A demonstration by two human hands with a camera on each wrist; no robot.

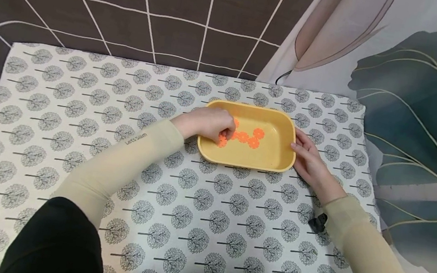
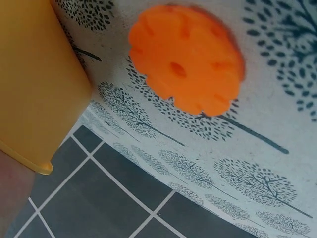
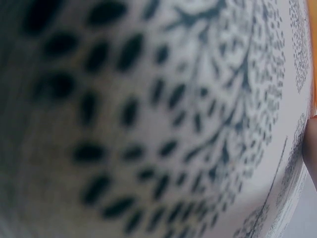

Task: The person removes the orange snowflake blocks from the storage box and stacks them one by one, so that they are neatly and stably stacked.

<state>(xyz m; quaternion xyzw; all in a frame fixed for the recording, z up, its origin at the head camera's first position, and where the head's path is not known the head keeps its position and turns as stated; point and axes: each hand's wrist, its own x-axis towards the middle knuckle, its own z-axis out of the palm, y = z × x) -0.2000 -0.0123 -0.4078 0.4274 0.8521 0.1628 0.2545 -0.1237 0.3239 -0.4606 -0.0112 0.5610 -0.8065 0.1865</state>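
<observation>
Over the left end of a yellow tray (image 1: 269,162), my left hand (image 1: 213,124) reaches inside with curled fingers, pinching an orange flower-shaped piece (image 1: 222,141). Several more such pieces (image 1: 253,142) lie in the tray's left and middle part. Against the tray's right side rests my right hand (image 1: 312,166), fingers fairly straight at the rim. In the left wrist view, another orange flower piece (image 2: 185,59) lies on the cloth outside the tray (image 2: 44,84), with a bit of my left hand (image 2: 15,188) at the edge. The right wrist view catches a finger (image 3: 311,148) beside the tray.
A white cloth with a grey tree pattern (image 1: 182,215) covers the table. Behind its back edge hangs dark fabric with white lines (image 1: 173,37); a leaf-patterned curtain (image 1: 423,114) is at the right. A small black object (image 1: 317,223) is at the right wrist.
</observation>
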